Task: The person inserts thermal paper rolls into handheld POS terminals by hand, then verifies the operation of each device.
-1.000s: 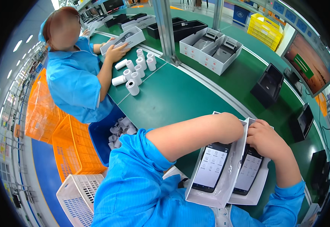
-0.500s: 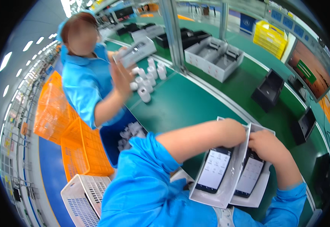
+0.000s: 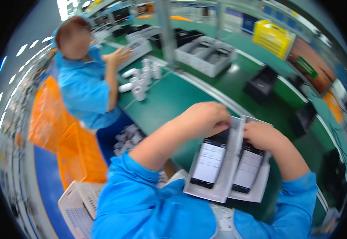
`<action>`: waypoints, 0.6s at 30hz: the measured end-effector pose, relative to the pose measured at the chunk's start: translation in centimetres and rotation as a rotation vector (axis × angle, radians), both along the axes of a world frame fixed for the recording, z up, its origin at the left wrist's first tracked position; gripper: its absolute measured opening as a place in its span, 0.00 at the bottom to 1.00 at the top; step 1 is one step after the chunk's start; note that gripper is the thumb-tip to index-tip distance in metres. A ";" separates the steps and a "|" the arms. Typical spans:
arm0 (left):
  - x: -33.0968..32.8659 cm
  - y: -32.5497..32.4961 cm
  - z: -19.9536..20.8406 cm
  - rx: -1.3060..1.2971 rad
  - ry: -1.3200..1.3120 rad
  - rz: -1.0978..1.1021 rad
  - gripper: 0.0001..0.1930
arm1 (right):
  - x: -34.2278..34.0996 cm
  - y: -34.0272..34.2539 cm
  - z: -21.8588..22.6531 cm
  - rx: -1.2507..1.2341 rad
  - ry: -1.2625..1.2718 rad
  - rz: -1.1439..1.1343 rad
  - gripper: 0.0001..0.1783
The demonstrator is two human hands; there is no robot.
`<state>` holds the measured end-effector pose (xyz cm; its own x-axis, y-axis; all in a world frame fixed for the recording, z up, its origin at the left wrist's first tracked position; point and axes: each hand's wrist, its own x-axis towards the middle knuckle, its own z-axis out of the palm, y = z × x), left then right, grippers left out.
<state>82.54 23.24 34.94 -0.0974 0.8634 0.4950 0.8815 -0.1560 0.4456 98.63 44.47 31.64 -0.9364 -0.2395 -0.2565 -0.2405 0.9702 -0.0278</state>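
Two long white box trays (image 3: 231, 167) lie side by side at the table's near edge, in front of my body. In the left one lies a black handheld device (image 3: 209, 163) with a lit white screen; a similar black device (image 3: 247, 169) is in the right one. My left hand (image 3: 207, 119) is over the far end of the left tray, fingers curled down and closed. My right hand (image 3: 264, 136) reaches into the far end of the right tray, fingers bent at the device's top. What the fingertips of either hand grip is hidden.
A co-worker (image 3: 80, 71) at left has a hand at a white box (image 3: 135, 53), beside several white rolls (image 3: 139, 89). A blue bin (image 3: 109, 141) and orange crates (image 3: 80, 153) stand left. Beyond the rail are a divided white box (image 3: 211, 67), black trays (image 3: 261, 83) and a monitor (image 3: 311, 67).
My view has shifted, so the scene sits farther left. My left hand has drawn back from the tray's inside and shows more. The co-worker's raised hand has lowered toward the white box.
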 end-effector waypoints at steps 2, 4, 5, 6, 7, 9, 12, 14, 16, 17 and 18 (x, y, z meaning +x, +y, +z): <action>0.2 2.0 -1.6 -0.386 0.144 -0.197 0.14 | -0.3 0.2 -0.9 0.035 0.047 0.036 0.13; 0.3 3.2 -3.4 -0.416 0.184 -0.278 0.16 | -0.9 -0.5 -0.6 -0.073 -0.037 -0.004 0.14; 0.1 3.7 -4.0 -0.382 0.177 -0.319 0.17 | -1.2 -0.5 -0.6 -0.065 -0.058 -0.027 0.15; 0.5 4.6 -3.7 -0.374 0.182 -0.361 0.17 | -1.0 -0.2 -1.0 -0.064 -0.081 -0.058 0.16; 0.7 5.2 -2.8 -0.528 0.184 -0.288 0.18 | -0.8 -0.1 -0.8 -0.064 -0.076 -0.090 0.16; 1.2 6.0 -2.0 -0.688 0.200 -0.228 0.19 | -0.4 0.2 -0.7 0.003 -0.107 -0.059 0.17; 0.9 6.1 -2.8 -0.760 0.238 -0.178 0.18 | 0.0 0.7 -0.6 -0.012 -0.114 -0.055 0.17; 0.3 6.2 -2.9 -0.756 0.268 -0.239 0.18 | 0.1 0.8 -0.1 -0.009 -0.117 -0.023 0.16; 0.6 6.7 -2.2 -0.822 0.283 -0.265 0.16 | -0.3 0.8 0.5 -0.007 -0.169 -0.049 0.15; 1.0 6.9 -2.0 -0.825 0.286 -0.278 0.16 | -0.2 0.6 0.9 -0.001 -0.191 -0.061 0.14; 1.4 7.0 -1.8 -0.887 0.316 -0.266 0.15 | 0.0 0.3 1.1 -0.004 -0.194 -0.071 0.14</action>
<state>83.94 30.21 33.10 0.1798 0.9096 -0.3745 0.9651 -0.0895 0.2460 98.62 44.81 32.74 -0.8843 -0.1761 -0.4323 -0.1612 0.9843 -0.0712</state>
